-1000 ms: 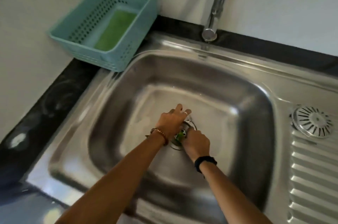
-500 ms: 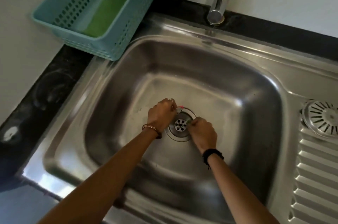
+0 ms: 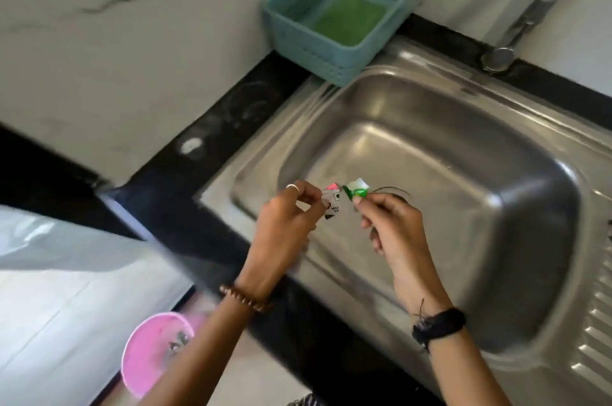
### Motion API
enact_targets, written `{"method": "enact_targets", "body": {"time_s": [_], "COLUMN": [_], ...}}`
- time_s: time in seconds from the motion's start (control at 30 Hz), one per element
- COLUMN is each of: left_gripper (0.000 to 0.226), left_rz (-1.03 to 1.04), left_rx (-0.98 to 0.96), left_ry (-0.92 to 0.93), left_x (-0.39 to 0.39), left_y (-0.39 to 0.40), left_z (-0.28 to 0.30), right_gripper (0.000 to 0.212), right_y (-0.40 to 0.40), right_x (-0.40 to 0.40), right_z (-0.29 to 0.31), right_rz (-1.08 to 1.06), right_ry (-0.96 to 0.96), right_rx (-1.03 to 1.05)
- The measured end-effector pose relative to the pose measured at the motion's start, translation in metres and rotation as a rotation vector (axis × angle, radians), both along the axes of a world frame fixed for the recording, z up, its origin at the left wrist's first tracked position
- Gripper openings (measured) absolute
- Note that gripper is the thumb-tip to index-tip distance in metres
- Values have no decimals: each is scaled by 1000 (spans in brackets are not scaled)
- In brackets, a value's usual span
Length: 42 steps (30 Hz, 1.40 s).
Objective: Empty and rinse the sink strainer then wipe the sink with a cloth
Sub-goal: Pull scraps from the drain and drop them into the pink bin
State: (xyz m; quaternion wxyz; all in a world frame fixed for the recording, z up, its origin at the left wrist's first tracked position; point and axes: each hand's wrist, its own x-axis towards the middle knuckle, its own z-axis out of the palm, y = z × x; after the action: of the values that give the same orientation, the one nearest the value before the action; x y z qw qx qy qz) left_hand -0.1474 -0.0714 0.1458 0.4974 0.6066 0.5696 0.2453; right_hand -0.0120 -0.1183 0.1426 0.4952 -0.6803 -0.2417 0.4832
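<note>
Above the left part of the steel sink, my left hand pinches white and pink scraps of wrapper. My right hand pinches a green and white scrap beside it. The two hands are close together, fingertips almost meeting. The drain and strainer are hidden behind my right hand. A green cloth lies inside the teal basket at the sink's back left corner.
A pink bin stands on the floor below the black counter edge, to the lower left. The tap rises at the back right. The ribbed drainboard lies to the right of the basin.
Both hands have lifted out of the drain with scraps pinched in them. The view has swung left, so the floor and pink bin now show.
</note>
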Motion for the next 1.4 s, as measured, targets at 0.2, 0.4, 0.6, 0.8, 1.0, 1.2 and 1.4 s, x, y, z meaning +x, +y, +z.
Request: {"method": "enact_targets", "body": {"time_s": [0.2,0.4,0.6,0.8,1.0,1.2,1.4], "left_gripper": [9,13,6,17,19,10,19], "left_rz": [381,800,1164,1317,1264,973,1222], "left_rx": [22,-136,-444,-634,-641,-810,-719], "left_ry": [-52,-122,-445,-416,-296,-291,-450], "left_x": [-166,-312,-390,-429,-450,-459,-445], "left_y": [-89,-190,-244,-240,-210,-192,-185], "left_z": [24,-12,-101,-280,-456,-531,-477], "right_gripper": [12,16,11,7,6,20,12], "right_y": [-53,-93,-116,-103,-87,-77,-66], "right_x": [-172,-318,-408,-456,-493,-506,-497], "right_z": [15,-31,-117,-278,-442,-522,-474], "right_rz": [434,883,1222,1314,1300,1245,855], "right_ry": [22,-206,-583,-718,-699,-627,-151], "right_rx": [89,67,-38,-143,-209,-353,-574]}}
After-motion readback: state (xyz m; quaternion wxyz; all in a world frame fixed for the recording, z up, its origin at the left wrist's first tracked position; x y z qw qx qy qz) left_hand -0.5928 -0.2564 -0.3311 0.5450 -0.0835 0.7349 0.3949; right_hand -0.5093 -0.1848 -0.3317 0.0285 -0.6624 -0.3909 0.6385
